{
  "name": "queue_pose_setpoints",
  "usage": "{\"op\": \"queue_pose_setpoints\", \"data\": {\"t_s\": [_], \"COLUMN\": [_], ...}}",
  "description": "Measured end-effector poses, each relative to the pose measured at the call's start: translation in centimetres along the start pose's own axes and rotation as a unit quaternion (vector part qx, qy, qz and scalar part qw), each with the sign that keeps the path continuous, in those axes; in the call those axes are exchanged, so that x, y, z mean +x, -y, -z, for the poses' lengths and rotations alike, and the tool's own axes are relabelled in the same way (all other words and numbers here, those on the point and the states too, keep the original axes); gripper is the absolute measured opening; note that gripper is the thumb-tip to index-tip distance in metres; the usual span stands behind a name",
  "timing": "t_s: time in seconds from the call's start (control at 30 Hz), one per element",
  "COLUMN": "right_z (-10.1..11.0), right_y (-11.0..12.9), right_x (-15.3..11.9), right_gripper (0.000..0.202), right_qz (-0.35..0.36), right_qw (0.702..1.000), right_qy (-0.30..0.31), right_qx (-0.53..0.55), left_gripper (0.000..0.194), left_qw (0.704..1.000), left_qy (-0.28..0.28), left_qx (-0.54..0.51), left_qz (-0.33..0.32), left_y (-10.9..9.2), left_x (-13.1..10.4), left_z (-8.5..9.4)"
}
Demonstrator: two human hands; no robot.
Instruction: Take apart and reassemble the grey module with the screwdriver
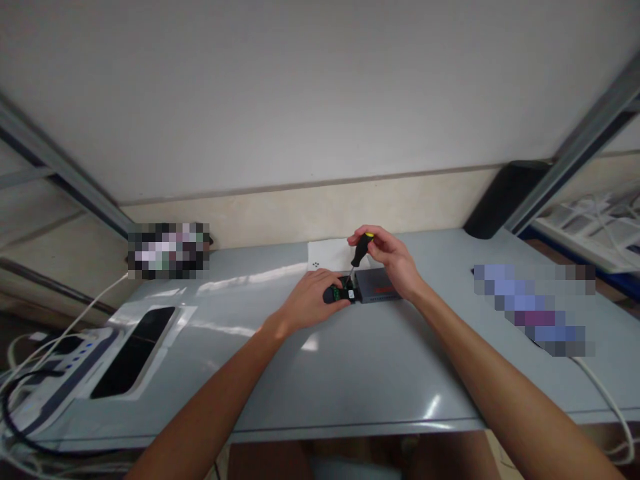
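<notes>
In my right hand [390, 257] is a black screwdriver [361, 251] with a yellow end cap, held tilted with its shaft pointing down. Its tip reaches a small black device [336, 293] with a green circuit board showing. The fingers of my left hand [314, 297] are closed around this device from the left. Directly to its right lies a dark grey box [379, 285] with red marking, partly behind my right wrist. A white sheet [325, 252] with several small dark pieces [315, 265] lies behind my hands.
A dark phone-like slab [135, 352] lies on white paper at the left, beside a power strip [75, 373] with cables. Blurred-out objects sit at the back left and on the right. A black cylinder [505, 199] stands at the back right of the grey table [350, 373].
</notes>
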State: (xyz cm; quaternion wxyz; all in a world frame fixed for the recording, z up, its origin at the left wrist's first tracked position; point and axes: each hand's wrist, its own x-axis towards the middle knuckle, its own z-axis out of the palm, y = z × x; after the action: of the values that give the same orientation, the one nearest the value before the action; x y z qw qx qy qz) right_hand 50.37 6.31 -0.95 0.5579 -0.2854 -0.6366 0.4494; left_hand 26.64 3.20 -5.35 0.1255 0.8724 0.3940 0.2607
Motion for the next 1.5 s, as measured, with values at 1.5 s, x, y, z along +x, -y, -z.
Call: {"op": "queue_pose_setpoints", "data": {"t_s": [1.5], "right_z": [-0.7], "right_y": [-0.1], "right_x": [-0.1], "right_gripper": [0.023], "right_qz": [0.024], "right_qw": [0.997], "right_qy": [-0.057], "right_qx": [-0.049], "left_gripper": [0.022], "left_qw": [0.999], "left_qy": [-0.006], "left_qx": [-0.026], "left_qz": [-0.041], "left_y": [0.4], "left_x": [-0.2], "left_z": [-0.2]}}
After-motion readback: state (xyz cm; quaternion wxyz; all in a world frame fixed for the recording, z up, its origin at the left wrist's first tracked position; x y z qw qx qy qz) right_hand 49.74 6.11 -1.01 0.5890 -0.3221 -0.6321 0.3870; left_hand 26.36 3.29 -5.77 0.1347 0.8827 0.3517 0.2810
